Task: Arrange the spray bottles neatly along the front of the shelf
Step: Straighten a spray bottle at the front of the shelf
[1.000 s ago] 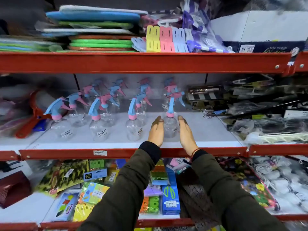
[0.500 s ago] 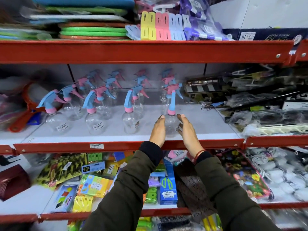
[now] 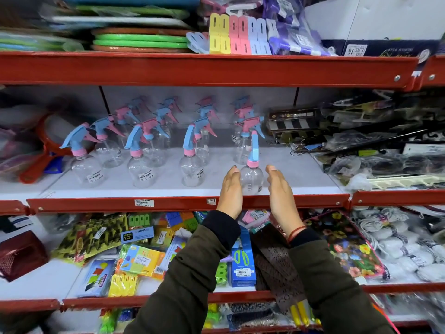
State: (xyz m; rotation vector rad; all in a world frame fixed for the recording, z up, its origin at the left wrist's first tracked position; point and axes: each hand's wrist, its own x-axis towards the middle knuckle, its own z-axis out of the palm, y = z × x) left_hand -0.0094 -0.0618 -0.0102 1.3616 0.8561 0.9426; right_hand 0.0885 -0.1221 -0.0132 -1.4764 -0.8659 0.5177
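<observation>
Four spray bottles lined shelf front [image 3: 168, 204]; fourth bottle [image 3: 251, 179] stood at edge between flat left hand [image 3: 230, 191], right hand [image 3: 280, 192], fingers straight, together, not gripping; rear bottles [image 3: 204, 131] seemingly left

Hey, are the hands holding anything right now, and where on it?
Nothing is gripped. The left hand lies flat against the round body of a clear spray bottle, the right hand is open just beside it, apart.
</observation>
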